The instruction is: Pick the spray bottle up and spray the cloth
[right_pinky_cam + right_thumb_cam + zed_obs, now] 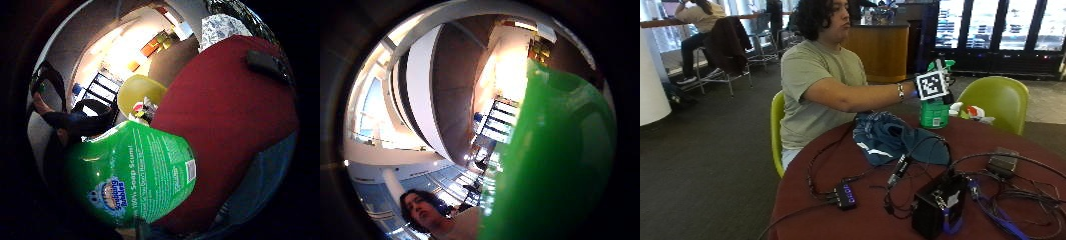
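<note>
Room first: dark carpet floor [713,165], glass-fronted doors [1003,32] along the far wall, a wooden counter [883,47] behind the seated person, and bright windows at the far side. Round dark red worktop [859,200] fills the near part of the outside view, with a yellow-green plastic chair [999,97] at its far edge and another under the person. On the worktop, a crumpled dark blue cloth [889,137] lies in front of the person, near the worktop's far side; black cables [833,170] loop beside it, a small black box [936,205] stands near the front edge and a flat grey device [1003,162] lies well apart from the cloth.

The green plastic spray bottle [933,111] is raised clear of the worktop, upright, beyond the cloth's far edge. The gloved right hand [933,82] is at the bottle's neck; its grip is closed round the bottle, though the fingers themselves are mostly hidden in the outside view.

The little finger side palm view alone shows the bottle's printed label [150,170] close to the palm, the red worktop [225,125] beneath, and the yellow chair [140,92] past it. The thumb side palm view shows only the bottle's plain green wall [555,165] against the ceiling and windows.
</note>
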Demonstrator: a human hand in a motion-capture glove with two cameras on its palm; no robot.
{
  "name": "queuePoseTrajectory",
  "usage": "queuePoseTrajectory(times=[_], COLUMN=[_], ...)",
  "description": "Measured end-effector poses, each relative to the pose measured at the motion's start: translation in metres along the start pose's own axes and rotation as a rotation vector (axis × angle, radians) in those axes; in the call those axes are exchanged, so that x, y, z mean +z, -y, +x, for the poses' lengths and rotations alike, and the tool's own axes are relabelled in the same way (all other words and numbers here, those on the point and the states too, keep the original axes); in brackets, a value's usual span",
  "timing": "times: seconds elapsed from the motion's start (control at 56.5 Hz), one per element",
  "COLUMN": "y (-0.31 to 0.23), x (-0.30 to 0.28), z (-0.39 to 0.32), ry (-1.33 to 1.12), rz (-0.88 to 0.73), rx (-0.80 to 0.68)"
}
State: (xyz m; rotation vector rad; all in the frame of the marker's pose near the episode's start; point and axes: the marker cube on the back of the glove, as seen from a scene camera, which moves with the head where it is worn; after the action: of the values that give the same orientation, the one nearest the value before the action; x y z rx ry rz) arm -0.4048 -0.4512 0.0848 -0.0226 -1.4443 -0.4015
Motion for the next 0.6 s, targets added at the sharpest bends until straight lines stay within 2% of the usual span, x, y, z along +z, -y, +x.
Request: queuePoseTrajectory(times=[0.053, 0.159, 0.283, 0.602], y=[-0.005, -0.004, -0.032, -0.139], x=[-0.001, -0.010, -0.026, -0.113], z=[0.005, 0.003, -0.010, -0.023], ry=[-0.035, -0.100, -0.223, -0.833], rz=[-0.055, -0.019, -0.041, -0.131], rx=[0.033, 0.120, 0.131, 0.153])
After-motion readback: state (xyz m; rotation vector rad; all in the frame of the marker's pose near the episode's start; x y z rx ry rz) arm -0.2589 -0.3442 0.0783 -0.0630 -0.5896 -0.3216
